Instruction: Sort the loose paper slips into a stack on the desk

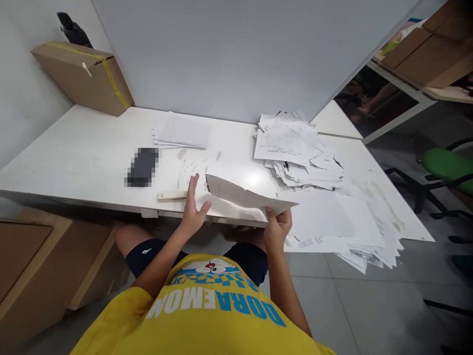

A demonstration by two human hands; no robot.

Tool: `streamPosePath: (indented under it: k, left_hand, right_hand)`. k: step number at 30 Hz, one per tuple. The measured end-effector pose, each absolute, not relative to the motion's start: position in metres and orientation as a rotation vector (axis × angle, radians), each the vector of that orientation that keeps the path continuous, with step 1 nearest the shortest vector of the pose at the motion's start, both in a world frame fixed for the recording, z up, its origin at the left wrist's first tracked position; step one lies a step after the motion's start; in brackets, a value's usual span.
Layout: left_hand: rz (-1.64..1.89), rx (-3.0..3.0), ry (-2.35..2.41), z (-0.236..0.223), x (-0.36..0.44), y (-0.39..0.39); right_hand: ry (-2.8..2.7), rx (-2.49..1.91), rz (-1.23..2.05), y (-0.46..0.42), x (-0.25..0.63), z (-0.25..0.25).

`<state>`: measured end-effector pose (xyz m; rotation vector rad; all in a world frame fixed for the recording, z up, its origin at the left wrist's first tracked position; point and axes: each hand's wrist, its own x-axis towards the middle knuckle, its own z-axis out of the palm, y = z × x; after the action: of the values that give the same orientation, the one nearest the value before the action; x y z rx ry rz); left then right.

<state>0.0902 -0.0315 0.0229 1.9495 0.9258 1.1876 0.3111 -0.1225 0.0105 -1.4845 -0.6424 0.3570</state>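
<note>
My right hand (278, 226) pinches the right end of a sheet of paper (240, 193), held tilted above the front edge of the white table (92, 162). The sheet bends, and a paler curved part shows along its lower side. Close to the sheet's left end, my left hand (194, 209) is raised with its fingers stretched and thumb apart, holding nothing. Just left of it lies a narrow cream-coloured strip (171, 195), partly hidden by that hand. Near my right hand, loose white sheets (321, 217) are spread over the table's front edge.
A messy paper pile (286, 140) stands at the back right, and a neater stack (183, 130) at the back middle. A pixelated dark object (143, 167) lies on the left. A cardboard box (84, 79) leans by the wall. A green chair (449, 167) is at the right.
</note>
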Motion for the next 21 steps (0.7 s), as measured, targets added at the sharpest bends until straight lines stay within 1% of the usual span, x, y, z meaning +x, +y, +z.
streamPosePath:
  k: [4,7,10,14,16,18,21]
  left_hand:
    - [1.049,1.931,0.930,0.003,0.100,-0.005]
    - [1.054,1.799,0.906,-0.008,0.108,0.009]
    - [1.116,1.736,0.891,-0.009,0.111,0.007]
    - [1.127,1.757,0.965,0.001,0.094,-0.019]
    - [1.111,1.742,1.024,0.006,0.079,-0.037]
    - [1.057,1.705,1.100,0.007,0.064,-0.056]
    - [0.950,1.596,1.206,0.000,0.052,-0.076]
  right_hand:
    - [-0.627,-1.518,0.356,-0.119,0.296,-0.005]
    - [-0.645,-1.541,0.384,-0.120,0.289,-0.008]
    - [-0.662,-1.550,0.413,-0.122,0.291,-0.007]
    - [-0.692,-1.575,0.397,-0.138,0.302,0.002]
    - [-0.749,-1.613,0.518,-0.151,0.310,0.009]
    - [-0.798,-1.650,0.732,-0.163,0.315,0.015]
    - [-0.789,-1.671,0.985,-0.170,0.315,0.017]
